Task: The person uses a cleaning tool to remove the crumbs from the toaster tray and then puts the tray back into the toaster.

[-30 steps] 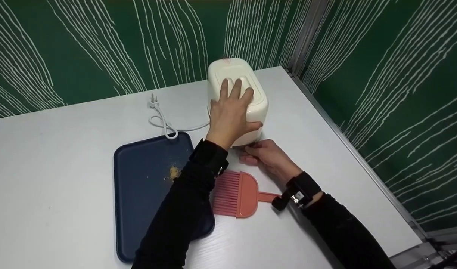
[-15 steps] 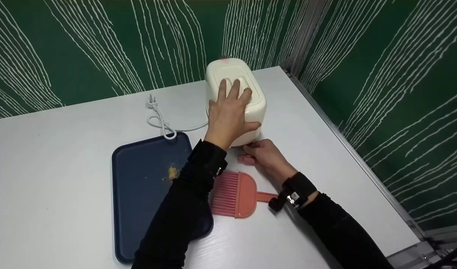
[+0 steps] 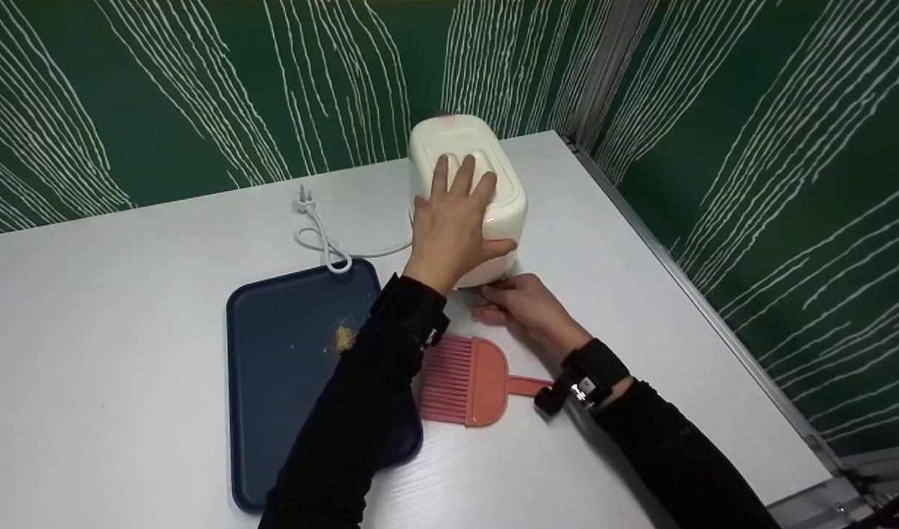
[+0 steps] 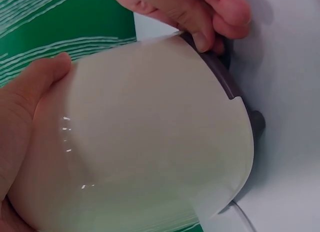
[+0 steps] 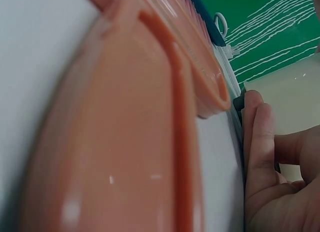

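Note:
A cream toaster (image 3: 504, 198) with rounded corners stands at the back right of the white table. My left hand (image 3: 449, 228) rests on its top, fingers spread and thumb along its near end. Low at that end, my right hand (image 3: 526, 305) pinches the toaster's dark edge strip (image 4: 220, 72), thumb and fingers close over the tabletop. A dark foot (image 4: 257, 123) shows under the toaster in the left wrist view. In the right wrist view, a corner of the toaster (image 5: 285, 100) appears behind the right fingers (image 5: 262, 137).
A navy tray (image 3: 273, 411) with yellowish crumbs (image 3: 344, 338) lies front left, partly under the left sleeve. Against its right side is an orange brush (image 3: 486, 382), handle running beneath the right wrist. The toaster's white cord and plug (image 3: 304, 202) lie behind the tray. Green walls border the table.
The view shifts very slightly. Both hands stay at the same places on the toaster, and the tray and brush keep their positions.

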The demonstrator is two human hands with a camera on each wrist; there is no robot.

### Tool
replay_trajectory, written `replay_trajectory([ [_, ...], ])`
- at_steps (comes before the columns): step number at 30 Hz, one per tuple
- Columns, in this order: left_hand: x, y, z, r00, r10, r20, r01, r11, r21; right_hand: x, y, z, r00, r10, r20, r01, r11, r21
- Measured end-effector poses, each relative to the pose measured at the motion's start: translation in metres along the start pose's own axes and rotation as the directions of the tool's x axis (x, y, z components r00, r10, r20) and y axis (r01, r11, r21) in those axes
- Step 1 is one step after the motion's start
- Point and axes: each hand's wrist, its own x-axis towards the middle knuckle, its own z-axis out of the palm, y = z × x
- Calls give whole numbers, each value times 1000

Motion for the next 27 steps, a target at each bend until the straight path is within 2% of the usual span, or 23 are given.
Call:
replay_trajectory([
  [5,-2,-9,0,1000,-4,17,5,998,-63,4,0,0,999,5,46,-7,1000,23],
  [9,-5,-19,-3,1000,-1,20,4,990,-138,5,-2,-3,998,17,64,-17,1000,-5],
  [14,-10,-32,-8,1000,0,24,4,984,-177,4,-7,-14,997,25,72,-18,996,-87],
  [20,-21,-57,-14,998,-42,45,50,982,-182,3,-16,-31,997,18,75,-2,978,-207],
  [25,-36,-80,-17,995,-83,53,91,979,-181,-6,-27,-47,999,-20,28,27,956,-291],
  [27,-44,-91,-18,993,-103,49,110,976,-187,-11,-32,-53,999,-55,-2,50,937,-345],
])
